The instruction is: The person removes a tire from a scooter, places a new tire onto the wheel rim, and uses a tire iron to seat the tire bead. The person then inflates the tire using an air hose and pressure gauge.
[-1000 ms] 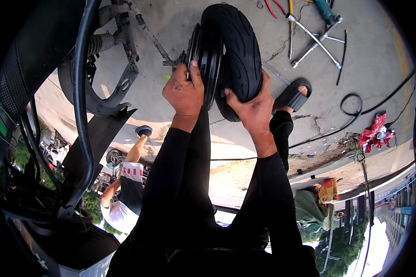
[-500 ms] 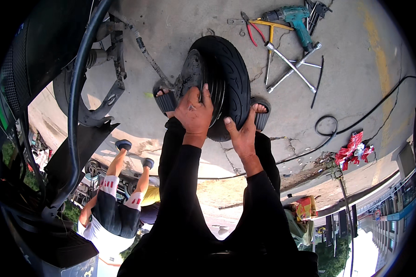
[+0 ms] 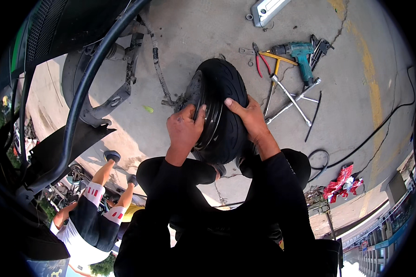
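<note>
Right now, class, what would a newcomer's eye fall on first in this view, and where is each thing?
First, the black tyre and its dark rim at the centre, with the left hand at the rim and the right hand on the tyre. Next, the teal drill and silver cross wrench on the ground to the right. At lower left, another person in a white top.

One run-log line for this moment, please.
left hand: holding black round rim | right hand: gripping black treaded rubber tire | nearby: teal-and-black power drill, silver metal cross-shaped wrench on grey concrete
</note>
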### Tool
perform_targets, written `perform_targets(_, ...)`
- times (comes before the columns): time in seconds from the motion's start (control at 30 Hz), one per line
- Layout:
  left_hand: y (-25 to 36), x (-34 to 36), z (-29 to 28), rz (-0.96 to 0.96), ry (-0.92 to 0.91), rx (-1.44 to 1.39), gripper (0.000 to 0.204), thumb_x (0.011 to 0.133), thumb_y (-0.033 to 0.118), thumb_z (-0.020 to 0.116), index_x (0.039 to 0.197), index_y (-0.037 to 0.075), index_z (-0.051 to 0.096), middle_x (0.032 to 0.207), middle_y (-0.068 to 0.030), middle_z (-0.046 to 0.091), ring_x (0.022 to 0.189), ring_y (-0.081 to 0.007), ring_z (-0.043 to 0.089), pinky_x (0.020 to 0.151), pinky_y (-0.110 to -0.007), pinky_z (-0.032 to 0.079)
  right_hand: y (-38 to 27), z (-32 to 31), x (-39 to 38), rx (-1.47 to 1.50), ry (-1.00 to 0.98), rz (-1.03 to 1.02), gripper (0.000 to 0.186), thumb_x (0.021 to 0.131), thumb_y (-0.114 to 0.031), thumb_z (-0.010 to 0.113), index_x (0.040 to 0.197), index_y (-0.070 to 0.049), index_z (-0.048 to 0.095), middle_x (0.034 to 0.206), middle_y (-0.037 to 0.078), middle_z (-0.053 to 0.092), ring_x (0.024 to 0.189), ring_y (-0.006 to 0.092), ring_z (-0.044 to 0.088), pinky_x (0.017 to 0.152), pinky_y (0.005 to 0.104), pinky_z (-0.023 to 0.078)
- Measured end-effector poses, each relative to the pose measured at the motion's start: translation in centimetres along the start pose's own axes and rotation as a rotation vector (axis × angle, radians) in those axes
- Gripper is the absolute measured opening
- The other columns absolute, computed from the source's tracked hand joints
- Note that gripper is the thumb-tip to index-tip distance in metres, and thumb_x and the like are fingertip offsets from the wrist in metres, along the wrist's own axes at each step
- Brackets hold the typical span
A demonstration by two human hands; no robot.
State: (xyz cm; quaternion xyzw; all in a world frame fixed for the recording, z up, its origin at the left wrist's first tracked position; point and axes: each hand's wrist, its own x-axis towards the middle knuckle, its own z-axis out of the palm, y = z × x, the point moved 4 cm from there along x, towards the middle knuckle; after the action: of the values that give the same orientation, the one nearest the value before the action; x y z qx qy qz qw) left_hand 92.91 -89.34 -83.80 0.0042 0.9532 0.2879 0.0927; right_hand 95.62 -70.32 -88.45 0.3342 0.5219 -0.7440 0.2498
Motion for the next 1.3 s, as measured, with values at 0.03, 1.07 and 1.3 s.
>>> perform_targets(0.03, -0.5, 0.3, -0.4, 0.041, -0.015, -0.021, 0.038, 0.086, 0.022, 0.072, 0.062, 0.004, 0.048, 0.051, -0.0115, 0.047, 0.042, -0.0271, 0.045, 0.046, -0.038, 0.036, -0.3, 0.9, -0.1, 0.114, -0.012, 0.018, 0.075, 0.078, -0.033, 0.082, 0.126, 0.014, 0.048, 0.111, 0.020, 0.064, 0.094, 0.0216, 0.065, 0.084, 0.0302, 0.053)
perform_targets(1.07, 2.0, 0.0, 1.8, 0.080, 0.437, 0.161, 0.037, 0.092, 0.027, 0.060, 0.120, 0.002, 0.061, 0.124, -0.0197, 0.058, 0.110, -0.0399, 0.057, 0.095, -0.046, 0.046, -3.7, 1.3, 2.2, 0.275, -0.216, 0.068, 0.060, 0.095, -0.056, 0.054, 0.124, -0.004, 0.061, 0.112, 0.011, 0.069, 0.096, 0.0221, 0.067, 0.085, 0.0339, 0.055)
perform_targets(1.3, 1.4, 0.8, 2.3, 0.050, 0.313, 0.175, 0.041, 0.094, 0.029, 0.057, 0.126, 0.003, 0.061, 0.132, -0.0206, 0.055, 0.116, -0.0392, 0.055, 0.099, -0.047, 0.045, -2.7, 1.7, 2.9, 0.407, -0.293, 0.110, 0.055, 0.094, -0.046, 0.060, 0.127, -0.001, 0.058, 0.114, 0.012, 0.069, 0.097, 0.0225, 0.067, 0.089, 0.0338, 0.053)
